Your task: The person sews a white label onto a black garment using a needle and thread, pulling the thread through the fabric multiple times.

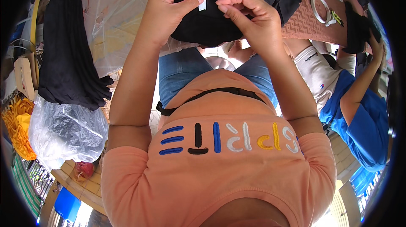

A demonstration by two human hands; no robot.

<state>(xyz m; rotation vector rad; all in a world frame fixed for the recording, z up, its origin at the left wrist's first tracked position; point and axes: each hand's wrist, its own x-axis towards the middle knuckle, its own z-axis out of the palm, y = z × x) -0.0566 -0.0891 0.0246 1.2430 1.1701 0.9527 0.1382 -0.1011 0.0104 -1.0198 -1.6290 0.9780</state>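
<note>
- Nearest the camera: an orange T-shirt [220, 172] with stitched coloured letters is worn by the person; a black strap [211, 94] is seen across its upper part, blue jeans [182, 68] beyond it.
- Both forearms are raised from the shirt toward the top of the frame.
- Left hand [169, 9]: a small white tag [202, 1] is pinched between thumb and index finger; the remaining fingers are curled loosely.
- Right hand [253, 17]: fingers are bunched, tips just beside the tag; contact with the tag cannot be told, nothing is seen grasped.
- The tag is held against a black garment [220, 24], which lies on the lap and on the table edge, directly behind both hands.
- At left: black cloth [67, 49] is draped downward, with a clear plastic bag [63, 129] below it and yellow fabric [19, 129] at the frame edge.
- A clear plastic sheet [114, 15] is spread behind the left arm.
- At right: another person in a blue shirt [363, 121] is seated, one hand [376, 45] raised to dark cloth.
- Farthest: a brown woven table mat [304, 20] carries a white tape ring [321, 9].
</note>
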